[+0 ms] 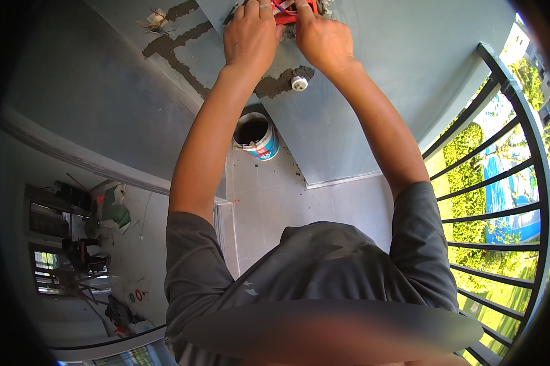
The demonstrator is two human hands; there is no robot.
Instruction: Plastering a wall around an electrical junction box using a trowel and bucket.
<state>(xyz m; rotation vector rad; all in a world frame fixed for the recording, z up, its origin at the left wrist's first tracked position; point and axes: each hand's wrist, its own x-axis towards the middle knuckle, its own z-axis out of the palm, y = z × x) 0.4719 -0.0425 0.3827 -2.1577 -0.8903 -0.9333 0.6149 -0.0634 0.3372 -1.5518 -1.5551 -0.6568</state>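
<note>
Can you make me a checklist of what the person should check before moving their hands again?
1. Left grip at the red box: ok.
2. Right grip at the box's other side: ok.
3. Whole box in view: not ok, the picture's top edge cuts it off.
4. Wires clear of the fingers: cannot tell.
5. White round fitting clear of both hands: ok.
6. Bucket standing on the floor: ok.

Head-worn fisheye view, facing steeply down, wearer's shirt point(324, 268) close below, wall point(372, 134) farther off (straight edges bending)
</note>
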